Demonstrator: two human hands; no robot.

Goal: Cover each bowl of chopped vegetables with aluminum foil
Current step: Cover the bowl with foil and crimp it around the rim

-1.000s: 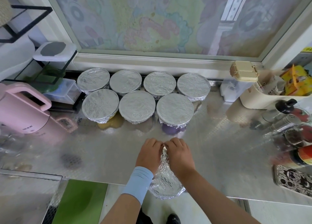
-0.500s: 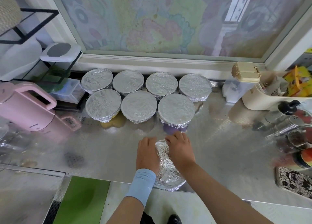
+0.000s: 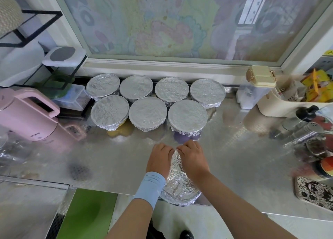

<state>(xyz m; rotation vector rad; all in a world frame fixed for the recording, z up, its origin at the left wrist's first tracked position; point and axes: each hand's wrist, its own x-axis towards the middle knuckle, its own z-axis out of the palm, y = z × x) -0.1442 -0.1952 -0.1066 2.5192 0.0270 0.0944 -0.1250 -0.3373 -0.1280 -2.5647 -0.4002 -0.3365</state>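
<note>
Seven bowls (image 3: 147,112) stand just beyond the hands, each already capped with foil, four in the far row and three in the nearer one. An eighth bowl (image 3: 180,193) sits directly under the hands at the near edge of the table (image 3: 111,157), with its foil (image 3: 177,166) crumpled over the top and down the sides. The left hand (image 3: 159,159) and right hand (image 3: 193,159) lie side by side, knuckles almost touching. Their fingers curl down over the far rim and clamp the foil against it. A pale blue band (image 3: 151,186) wraps the left wrist. Well off to the left of the hands stands a pink kettle (image 3: 30,116). Well off to their right lies a patterned phone (image 3: 313,193).
</note>
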